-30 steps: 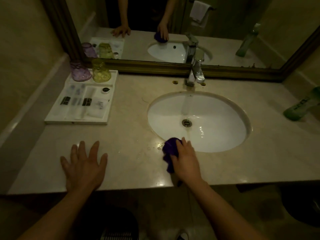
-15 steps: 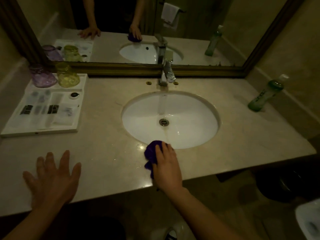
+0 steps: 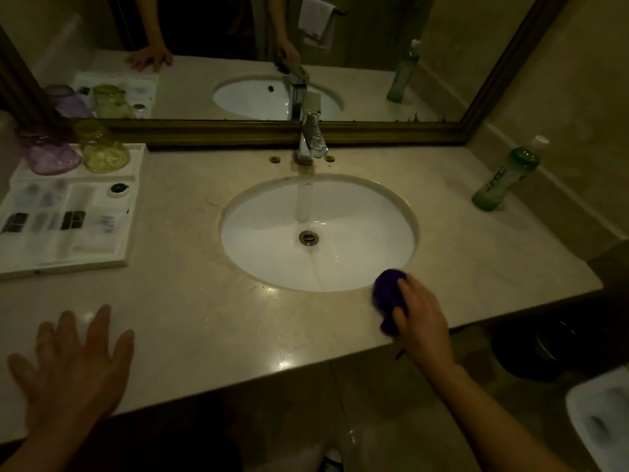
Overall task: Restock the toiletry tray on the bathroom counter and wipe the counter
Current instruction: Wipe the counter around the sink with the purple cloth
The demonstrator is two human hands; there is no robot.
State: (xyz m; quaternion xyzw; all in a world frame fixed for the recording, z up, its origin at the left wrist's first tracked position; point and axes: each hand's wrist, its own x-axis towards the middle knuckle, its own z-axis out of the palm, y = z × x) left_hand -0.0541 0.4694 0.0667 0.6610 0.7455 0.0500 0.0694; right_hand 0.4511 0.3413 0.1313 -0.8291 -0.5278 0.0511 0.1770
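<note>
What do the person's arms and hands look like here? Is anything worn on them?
Both are bare. The left hand and right hand wear no gloves; no ring shows, though the picture is dim and the left hand blurred. The left forearm and right forearm show no sleeve, watch or bracelet as far as the frame reaches.

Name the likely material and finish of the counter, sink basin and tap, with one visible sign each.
The counter looks like polished marble or a similar stone: beige, faintly veined, with glossy light spots. The sink basin is likely glazed ceramic: smooth, white, with shiny highlights. The tap seems to be chrome-plated metal: silvery, with mirror-like reflections.
</note>
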